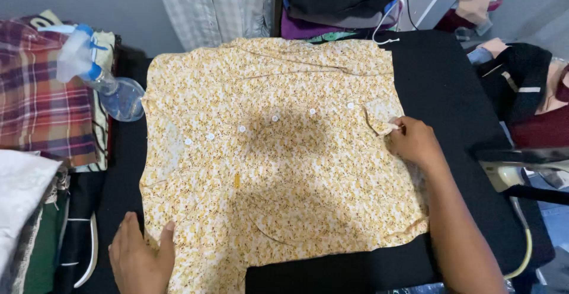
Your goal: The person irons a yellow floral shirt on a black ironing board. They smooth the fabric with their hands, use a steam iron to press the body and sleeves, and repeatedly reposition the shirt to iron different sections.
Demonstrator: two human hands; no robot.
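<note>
I see the shirt [278,157] lying spread flat on the black board [450,92], buttons up, and it covers most of the board. It is yellow with a small flower print. I judge it is thin and light cloth, very soft, with no stiffness at all. It will fold and wrinkle easily and it can slide on the board if I pull it from one side only. It is not fragile, but the small white buttons can catch. The best places to take it, I think, are the edges: the collar, the hem or the sleeve.

My right hand [415,143] is at the collar [379,119], on the right side of the shirt. The thumb and fingers are closed narrow on the collar edge, so it pinches the cloth there.

My left hand [139,258] rests at the near left corner of the shirt. It is open and flat, the fingers together, the palm down. It presses on the cloth and grips nothing.

A spray bottle [104,80] lies to the left of the shirt, just beside its edge.
</note>
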